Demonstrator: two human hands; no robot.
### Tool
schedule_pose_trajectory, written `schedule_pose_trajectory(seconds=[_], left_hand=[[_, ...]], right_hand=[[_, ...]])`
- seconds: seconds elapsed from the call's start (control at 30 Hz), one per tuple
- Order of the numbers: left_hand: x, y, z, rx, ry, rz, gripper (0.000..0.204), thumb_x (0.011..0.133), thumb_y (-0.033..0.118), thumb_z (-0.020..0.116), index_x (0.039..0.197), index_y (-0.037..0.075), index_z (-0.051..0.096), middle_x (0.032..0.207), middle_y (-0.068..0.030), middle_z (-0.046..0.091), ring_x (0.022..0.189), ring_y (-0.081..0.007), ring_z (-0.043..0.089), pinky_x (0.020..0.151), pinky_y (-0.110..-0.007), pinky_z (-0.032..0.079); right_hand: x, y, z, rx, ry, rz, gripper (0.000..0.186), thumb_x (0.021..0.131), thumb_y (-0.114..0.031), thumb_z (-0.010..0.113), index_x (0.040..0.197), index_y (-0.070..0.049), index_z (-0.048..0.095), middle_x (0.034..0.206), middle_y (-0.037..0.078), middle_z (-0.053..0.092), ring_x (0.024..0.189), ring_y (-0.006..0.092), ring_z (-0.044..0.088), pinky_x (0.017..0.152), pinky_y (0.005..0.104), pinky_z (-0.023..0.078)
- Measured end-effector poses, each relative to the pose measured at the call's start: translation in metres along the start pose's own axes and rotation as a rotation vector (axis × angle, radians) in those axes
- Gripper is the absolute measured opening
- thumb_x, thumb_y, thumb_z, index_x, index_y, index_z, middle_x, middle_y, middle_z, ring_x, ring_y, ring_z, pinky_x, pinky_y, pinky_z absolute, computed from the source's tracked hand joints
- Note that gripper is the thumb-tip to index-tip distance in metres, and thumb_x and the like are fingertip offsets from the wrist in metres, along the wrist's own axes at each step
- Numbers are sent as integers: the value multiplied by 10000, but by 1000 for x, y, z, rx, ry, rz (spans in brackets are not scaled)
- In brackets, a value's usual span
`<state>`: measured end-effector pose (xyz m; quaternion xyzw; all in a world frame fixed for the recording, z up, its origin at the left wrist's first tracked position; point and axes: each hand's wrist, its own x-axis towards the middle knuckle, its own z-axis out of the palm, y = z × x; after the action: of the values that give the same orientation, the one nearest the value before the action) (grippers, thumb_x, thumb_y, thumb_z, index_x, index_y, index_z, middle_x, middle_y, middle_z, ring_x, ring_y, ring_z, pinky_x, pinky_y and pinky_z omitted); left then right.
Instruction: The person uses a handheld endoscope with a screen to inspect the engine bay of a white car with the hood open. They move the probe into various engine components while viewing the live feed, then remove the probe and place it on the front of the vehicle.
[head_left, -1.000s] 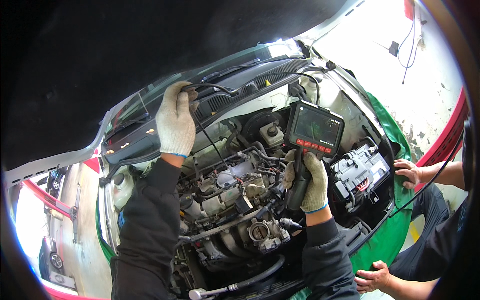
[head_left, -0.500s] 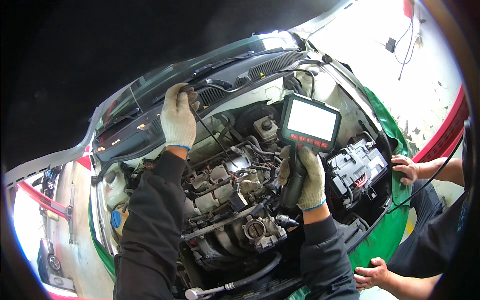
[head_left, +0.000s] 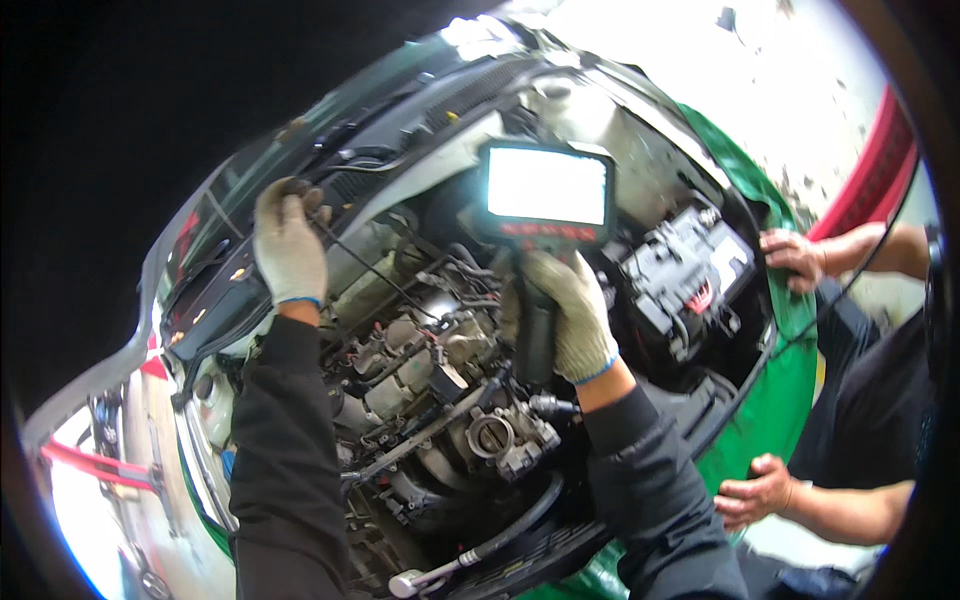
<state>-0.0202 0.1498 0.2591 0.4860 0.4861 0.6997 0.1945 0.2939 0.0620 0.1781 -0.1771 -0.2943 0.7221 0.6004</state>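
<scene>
My gloved right hand [head_left: 572, 318] grips the black handle of a borescope [head_left: 537, 345], held upright over the engine bay. Its screen [head_left: 547, 188] glows white; no picture can be made out on it. My gloved left hand [head_left: 290, 245], fingers closed, pinches the borescope's thin black probe cable [head_left: 372, 266] near the windscreen base. From those fingers the cable slants down toward the engine [head_left: 405, 365], where a bright patch of light shows; its tip cannot be made out.
A ratchet wrench [head_left: 408, 583] lies at the front of the bay. Right of the engine sits a grey battery box [head_left: 685, 275]. A green fender cover [head_left: 765, 420] drapes the right side, where a co-worker's hand [head_left: 790, 258] rests; their other hand [head_left: 755, 495] is lower.
My view has turned, shifting the car leftward and upward in the picture. The borescope appears higher and further left. Both hands keep their holds.
</scene>
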Motion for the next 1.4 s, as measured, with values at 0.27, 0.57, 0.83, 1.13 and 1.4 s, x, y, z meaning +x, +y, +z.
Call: schedule_pose_trajectory(seconds=[0.27,0.57,0.83,1.13,1.4], left_hand=[[-5,0,4,109,-7,10,246,1194,96,487,1396,19,603,1294,-105,715,1150,-227,743,937,-397,672],[-11,-39,-2,85,-28,-44,215,1192,116,511,1377,66,608,1257,-59,703,1113,-212,730,948,-388,625],[-42,-64,11,-80,41,-74,174,1191,72,511,1276,85,661,1187,-36,703,1064,-149,701,891,-354,613],[-59,-75,17,14,14,-55,199,1192,71,488,1269,87,671,1231,-44,696,1147,-173,712,902,-355,622],[-66,-85,16,92,22,34,164,1176,45,537,1208,61,697,1132,-31,686,998,-116,686,857,-309,607]], right_hand=[[-1,-4,1,61,-53,-33,358,1011,-173,783,1280,24,655,1032,114,724,679,187,704,589,329,590],[-2,-5,1,31,-48,-39,321,990,-154,782,1236,18,668,934,92,708,614,165,675,550,317,559],[-7,-15,9,-79,-110,96,305,981,-51,671,1267,55,653,838,118,730,593,188,699,542,333,563],[-5,-7,9,-154,-153,-15,307,959,-162,728,1165,65,705,813,155,739,640,241,711,620,354,589],[-6,-11,8,-79,-185,105,262,956,-15,685,1207,59,700,946,117,741,693,200,719,604,340,591]])
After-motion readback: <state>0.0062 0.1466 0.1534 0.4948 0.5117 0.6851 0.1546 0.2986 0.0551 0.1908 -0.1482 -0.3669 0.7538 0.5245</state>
